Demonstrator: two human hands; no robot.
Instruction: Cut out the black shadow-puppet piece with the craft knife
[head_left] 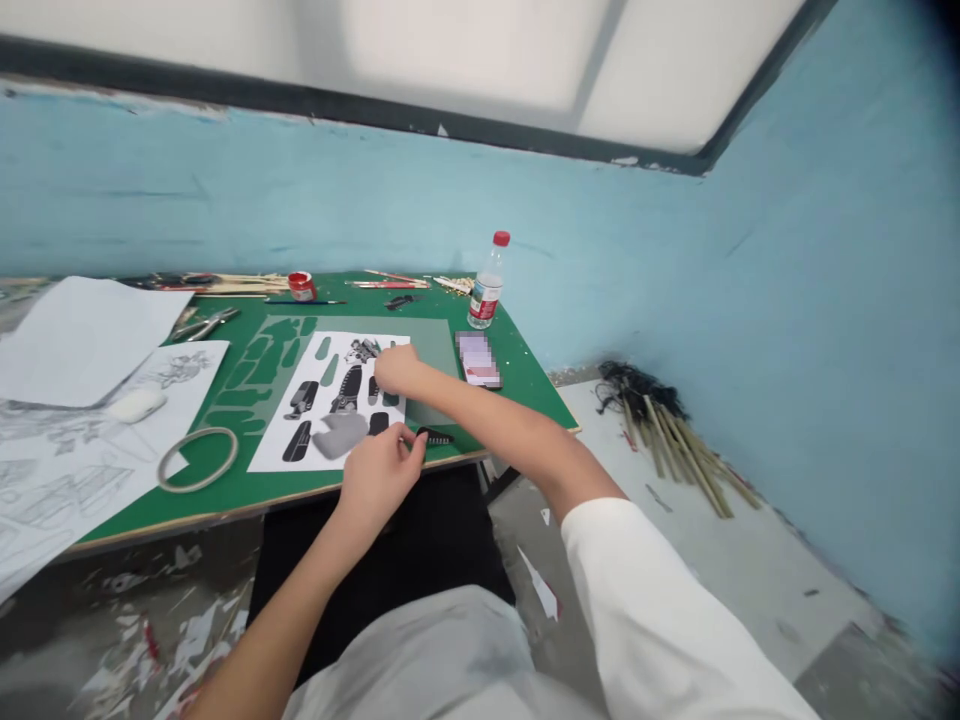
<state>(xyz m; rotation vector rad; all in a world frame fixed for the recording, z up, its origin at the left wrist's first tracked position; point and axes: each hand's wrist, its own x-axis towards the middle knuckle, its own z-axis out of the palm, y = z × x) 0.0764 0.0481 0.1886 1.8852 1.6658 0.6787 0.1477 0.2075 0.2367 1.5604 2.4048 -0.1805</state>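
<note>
A white sheet [274, 452] with cut-out openings and several black, patterned paper pieces [347, 390] lies on the green table. My left hand [381, 468] is at the sheet's near right corner, thumb and forefinger pinched at the end of a small black paper cut-out [438, 437] with pale marks. Over the sheet's right side, my right hand [396, 370] is closed with fingers pointing down; whatever it holds is hidden. A grey paper piece [339, 437] lies just left of my left hand. Beneath the white sheet spreads a translucent sheet [439, 350] with cut-out shapes.
A phone [478, 360] and a water bottle [486, 290] stand at the right. Behind are a red paint jar [302, 288] and brushes [390, 284]. Pliers [208, 324], a tape ring [196, 490], a white mouse [136, 404] and drawings [67, 490] lie left. Bundled sticks [686, 450] rest on the floor.
</note>
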